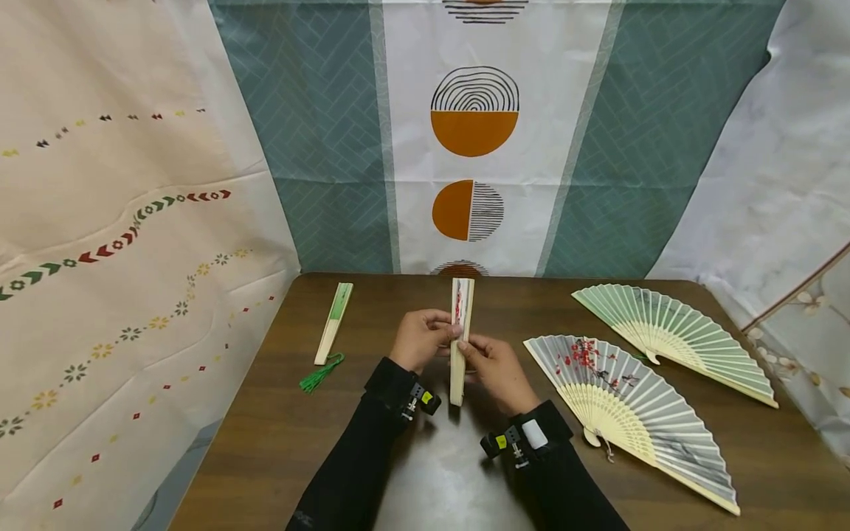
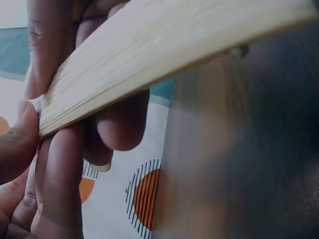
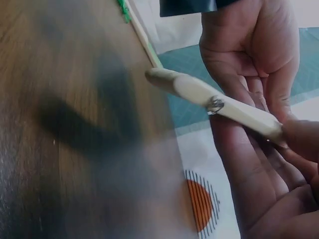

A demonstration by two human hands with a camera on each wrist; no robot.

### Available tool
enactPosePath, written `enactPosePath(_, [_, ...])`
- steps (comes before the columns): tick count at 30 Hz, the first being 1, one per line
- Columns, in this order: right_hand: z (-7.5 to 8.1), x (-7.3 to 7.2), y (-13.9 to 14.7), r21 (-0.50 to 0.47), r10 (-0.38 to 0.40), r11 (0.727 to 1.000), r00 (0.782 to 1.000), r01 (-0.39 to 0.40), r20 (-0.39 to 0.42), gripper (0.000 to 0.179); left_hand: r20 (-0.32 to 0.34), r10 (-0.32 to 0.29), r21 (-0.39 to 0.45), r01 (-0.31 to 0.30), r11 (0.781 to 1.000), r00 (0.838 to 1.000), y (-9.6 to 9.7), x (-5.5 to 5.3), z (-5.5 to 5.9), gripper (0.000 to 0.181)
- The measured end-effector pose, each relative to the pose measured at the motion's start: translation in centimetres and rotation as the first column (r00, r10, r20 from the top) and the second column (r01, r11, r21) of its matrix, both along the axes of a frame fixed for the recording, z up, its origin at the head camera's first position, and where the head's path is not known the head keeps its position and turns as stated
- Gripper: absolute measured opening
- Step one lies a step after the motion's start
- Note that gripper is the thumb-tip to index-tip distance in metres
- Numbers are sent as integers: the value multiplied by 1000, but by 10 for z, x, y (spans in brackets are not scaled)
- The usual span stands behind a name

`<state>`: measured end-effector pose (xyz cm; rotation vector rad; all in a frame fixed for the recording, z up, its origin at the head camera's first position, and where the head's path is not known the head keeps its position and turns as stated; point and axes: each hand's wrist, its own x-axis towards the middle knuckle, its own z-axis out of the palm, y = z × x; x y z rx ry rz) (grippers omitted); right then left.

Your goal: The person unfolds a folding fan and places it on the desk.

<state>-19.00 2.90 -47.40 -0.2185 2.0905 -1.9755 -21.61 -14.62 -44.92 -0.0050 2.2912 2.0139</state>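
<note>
Both hands hold one folded hand fan [image 1: 458, 380] upright over the middle of the table. Its upper part is white with red markings; the lower part is pale wooden sticks. My left hand [image 1: 422, 339] pinches it from the left at mid-length, and my right hand [image 1: 496, 372] grips it from the right, slightly lower. The left wrist view shows the stacked sticks [image 2: 149, 45] edge-on between fingers. In the right wrist view a shiny rivet [image 3: 215, 104] sits near the fan's rounded end. Some fingers are hidden behind the fan.
An open white fan [image 1: 637, 402] with red blossoms lies at the right, an open green fan [image 1: 684, 335] behind it. A folded green fan [image 1: 334, 321] with a green tassel [image 1: 322, 375] lies left on the wooden table [image 1: 252, 442]. Patterned cloths [image 1: 319, 147] hang behind.
</note>
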Motion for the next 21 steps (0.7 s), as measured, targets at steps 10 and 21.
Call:
enactPosePath(10, [-2,-5,0,124,-121,985,992,122,-16,29,23,2,-5,-2,1000,1000,4,-4,-7,14])
enactPosePath(21, [-2,-4,-1,112,-188,976,982,185,16,26,32,5,43,-6,999,999,5,-5,-11,11])
